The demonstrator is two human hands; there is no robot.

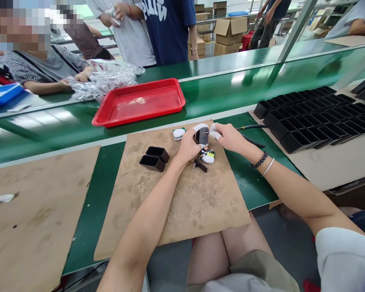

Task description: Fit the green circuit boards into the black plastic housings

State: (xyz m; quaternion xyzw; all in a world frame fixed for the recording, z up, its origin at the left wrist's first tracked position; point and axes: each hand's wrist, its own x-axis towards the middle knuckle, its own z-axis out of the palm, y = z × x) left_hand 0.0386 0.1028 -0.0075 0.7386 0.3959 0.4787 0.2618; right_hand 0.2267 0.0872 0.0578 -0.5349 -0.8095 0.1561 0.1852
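Observation:
My left hand, with white finger covers, is closed around a small black plastic case held above the brown cardboard sheet. At the case's right side, my right hand has its covered fingertips pinched together; a thin wire-like piece shows there, but what they grip is too small to tell. Just below the case lies a circuit board with a white blob and a yellow part. Beside it is a small black piece. Another board with a white top sits left of the case. Two open black cases stand farther left.
Rows of open black cases cover cardboard at the right. A black cable lies near my right hand. Across the green bench stands a red tray with small pale bits. Behind it, a co-worker's hands touch clear plastic bags.

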